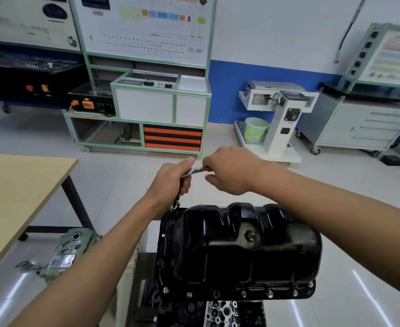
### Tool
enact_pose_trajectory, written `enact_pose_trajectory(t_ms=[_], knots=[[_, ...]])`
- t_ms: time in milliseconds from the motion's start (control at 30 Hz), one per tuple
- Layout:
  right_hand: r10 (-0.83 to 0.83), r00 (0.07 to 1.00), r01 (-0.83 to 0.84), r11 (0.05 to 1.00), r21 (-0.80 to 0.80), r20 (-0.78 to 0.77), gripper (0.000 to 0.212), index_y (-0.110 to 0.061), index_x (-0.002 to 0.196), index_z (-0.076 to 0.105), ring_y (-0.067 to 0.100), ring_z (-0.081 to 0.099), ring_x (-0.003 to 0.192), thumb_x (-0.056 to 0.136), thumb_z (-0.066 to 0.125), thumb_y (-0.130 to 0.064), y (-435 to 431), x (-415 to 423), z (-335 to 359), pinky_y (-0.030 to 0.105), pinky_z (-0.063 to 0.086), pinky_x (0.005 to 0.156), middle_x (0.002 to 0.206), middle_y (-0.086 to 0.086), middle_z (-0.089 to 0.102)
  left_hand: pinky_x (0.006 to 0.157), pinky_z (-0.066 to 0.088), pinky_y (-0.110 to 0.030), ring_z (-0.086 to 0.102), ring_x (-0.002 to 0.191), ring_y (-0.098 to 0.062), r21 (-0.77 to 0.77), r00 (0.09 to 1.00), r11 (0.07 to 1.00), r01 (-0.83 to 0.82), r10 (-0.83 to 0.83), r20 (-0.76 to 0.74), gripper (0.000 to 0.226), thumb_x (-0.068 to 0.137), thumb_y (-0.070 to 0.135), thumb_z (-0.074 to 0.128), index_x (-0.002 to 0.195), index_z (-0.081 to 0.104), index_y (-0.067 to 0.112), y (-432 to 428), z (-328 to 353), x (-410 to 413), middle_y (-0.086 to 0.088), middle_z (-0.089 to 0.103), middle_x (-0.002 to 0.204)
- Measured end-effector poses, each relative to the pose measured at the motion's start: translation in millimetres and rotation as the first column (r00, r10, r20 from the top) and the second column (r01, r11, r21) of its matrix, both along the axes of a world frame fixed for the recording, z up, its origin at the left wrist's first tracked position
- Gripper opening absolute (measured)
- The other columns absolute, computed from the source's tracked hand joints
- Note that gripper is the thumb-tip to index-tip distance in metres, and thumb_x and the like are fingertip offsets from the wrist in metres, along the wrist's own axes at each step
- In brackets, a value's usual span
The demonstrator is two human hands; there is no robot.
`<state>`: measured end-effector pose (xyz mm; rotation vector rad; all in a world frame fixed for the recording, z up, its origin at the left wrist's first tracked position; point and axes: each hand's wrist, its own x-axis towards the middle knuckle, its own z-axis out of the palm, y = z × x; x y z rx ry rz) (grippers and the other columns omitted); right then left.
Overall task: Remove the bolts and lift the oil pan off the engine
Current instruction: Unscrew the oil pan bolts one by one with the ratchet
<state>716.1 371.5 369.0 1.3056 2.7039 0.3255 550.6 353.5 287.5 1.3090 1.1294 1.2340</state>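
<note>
A black oil pan [236,251] sits upside up on the engine [220,312] below me, with several silver bolts [270,293] along its near flange. A ratchet wrench [195,171] with a long extension reaches down to the pan's far left corner [174,207]. My left hand [170,180] grips the top of the extension at the ratchet head. My right hand [229,171] holds the ratchet's handle, just to the right of the left hand. Both hands are above and beyond the pan's far edge.
A wooden table [17,197] stands at the left, with a grey-green engine part [69,251] on the floor beside it. A green-framed training bench [147,102], a white stand with a green bucket [255,129] and a grey drawer cabinet [359,123] line the far wall.
</note>
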Motion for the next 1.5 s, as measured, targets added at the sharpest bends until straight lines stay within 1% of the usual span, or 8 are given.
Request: enact_pose_trajectory(t_ms=[200, 467, 700, 800, 900, 1100, 1267, 1500], knots=[[-0.050, 0.991, -0.019, 0.866, -0.499, -0.124, 0.040, -0.013, 0.078, 0.068, 0.008, 0.065, 0.060, 0.094, 0.058, -0.049, -51.8, -10.3, 7.4, 0.017, 0.045, 0.057, 0.064, 0.000, 0.072, 0.059, 0.032, -0.035, 0.043, 0.054, -0.021, 0.008, 0.995, 0.996, -0.094, 0.094, -0.022, 0.062, 0.082, 0.070, 0.052, 0.051, 0.050, 0.017, 2.8, 0.6, -0.9, -0.007, 0.050, 0.055], [-0.080, 0.993, 0.031, 0.884, -0.466, -0.086, 0.020, -0.018, 0.075, 0.063, 0.005, 0.053, 0.053, 0.087, 0.073, -0.031, -33.5, 0.5, 23.4, 0.016, 0.041, 0.056, 0.057, -0.007, 0.064, 0.055, 0.037, -0.032, 0.049, 0.053, -0.021, 0.054, 0.998, 0.999, 0.002, 0.002, -0.065, 0.056, 0.087, 0.048, 0.053, 0.053, 0.063, 0.005, -2.6, 3.0, -11.0, -0.009, 0.060, 0.053], [-0.029, 0.988, 0.030, 1.000, 0.002, -0.155, 0.025, -0.025, 0.107, 0.068, 0.025, 0.059, 0.106, 0.093, 0.055, -0.009, 3.3, -3.6, 10.3, 0.036, 0.050, 0.080, 0.109, -0.002, 0.064, 0.060, 0.040, -0.033, 0.047, 0.055, -0.028, 0.007, 0.928, 0.931, 0.364, -0.362, -0.091, 0.052, 0.089, 0.044, 0.054, 0.054, 0.060, 0.007, -7.2, 1.9, -11.0, -0.014, 0.054, 0.051], [0.077, 0.981, -0.067, 0.996, 0.061, -0.176, 0.043, -0.021, 0.128, 0.060, 0.027, 0.052, 0.127, 0.090, 0.052, -0.001, 2.9, -11.3, -7.1, 0.035, 0.049, 0.089, 0.151, -0.002, 0.046, 0.056, 0.039, -0.027, 0.045, 0.054, -0.026, -0.008, 0.895, 0.902, 0.431, -0.428, -0.124, 0.050, 0.084, 0.046, 0.050, 0.048, 0.059, 0.013, -8.1, 0.7, -1.4, -0.010, 0.050, 0.048], [0.039, 0.980, -0.032, 0.999, 0.038, -0.193, 0.051, -0.020, 0.140, 0.050, 0.031, 0.050, 0.127, 0.091, 0.056, -0.005, -2.1, -4.8, -16.8, 0.036, 0.048, 0.087, 0.160, 0.002, 0.032, 0.055, 0.038, -0.022, 0.041, 0.049, -0.019, 0.011, 0.907, 0.914, 0.405, -0.400, -0.131, 0.051, 0.088, 0.042, 0.045, 0.045, 0.052, 0.015, -8.9, -1.6, 4.0, -0.006, 0.046, 0.046], [-0.051, 0.985, 0.056, 0.998, 0.029, -0.164, 0.023, -0.023, 0.113, 0.061, 0.028, 0.059, 0.099, 0.097, 0.051, -0.036, -16.0, 21.2, -4.3, 0.034, 0.041, 0.069, 0.109, 0.002, 0.062, 0.057, 0.036, -0.032, 0.040, 0.046, -0.016, 0.056, 0.995, 0.994, 0.092, -0.094, 0.028, 0.056, 0.092, 0.050, 0.044, 0.047, 0.050, 0.019, -3.5, -5.6, 1.4, -0.003, 0.045, 0.046], [-0.107, 0.964, 0.073, 0.987, -0.144, -0.244, 0.034, -0.011, 0.075, 0.068, 0.029, 0.059, 0.075, 0.091, 0.060, -0.040, -43.2, 9.5, 9.1, 0.035, 0.050, 0.062, 0.068, 0.004, 0.061, 0.048, 0.038, -0.022, 0.043, 0.044, -0.011, 0.049, 0.988, 0.990, -0.134, 0.130, 0.078, 0.055, 0.089, 0.056, 0.048, 0.045, 0.054, 0.024, 2.6, -6.1, 3.8, 0.001, 0.048, 0.045], [-0.153, 0.951, 0.030, 0.910, -0.414, -0.267, 0.048, -0.011, 0.058, 0.058, 0.017, 0.048, 0.052, 0.088, 0.069, -0.047, -53.8, -15.8, 7.6, 0.028, 0.037, 0.050, 0.054, 0.003, 0.054, 0.048, 0.032, -0.026, 0.041, 0.053, -0.020, 0.114, 0.975, 0.973, -0.198, 0.184, 0.126, 0.062, 0.087, 0.043, 0.051, 0.067, 0.047, -0.016, 7.6, -6.2, 6.7, -0.012, 0.048, 0.058]])
